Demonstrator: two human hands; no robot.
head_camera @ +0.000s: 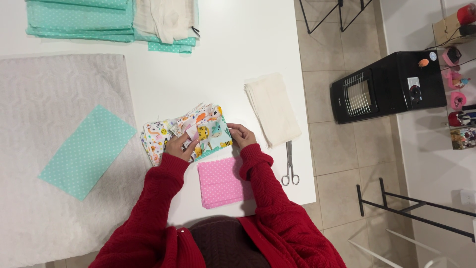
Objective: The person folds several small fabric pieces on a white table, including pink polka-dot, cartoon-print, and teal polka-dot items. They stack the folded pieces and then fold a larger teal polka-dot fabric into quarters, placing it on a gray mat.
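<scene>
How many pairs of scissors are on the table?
1. The scissors lie on the white table near its right edge, just below the folded cream cloth and right of the right hand. More could be hidden under the fabric piles.

From my screen, the printed squares (198,133) under my hands look like thin woven cotton, matt, with animal figures. The pink pile (220,182) is the same soft cloth, dotted white. I see a mint piece (87,151), also dotted cotton, lying on a grey mat (44,89) with a quilted, embossed, felt-like surface. The cream stack (272,109) looks plain and slightly coarse. The scissors (290,166) are bare shiny metal. The desk (238,44) is smooth, white, faintly satin.
</scene>
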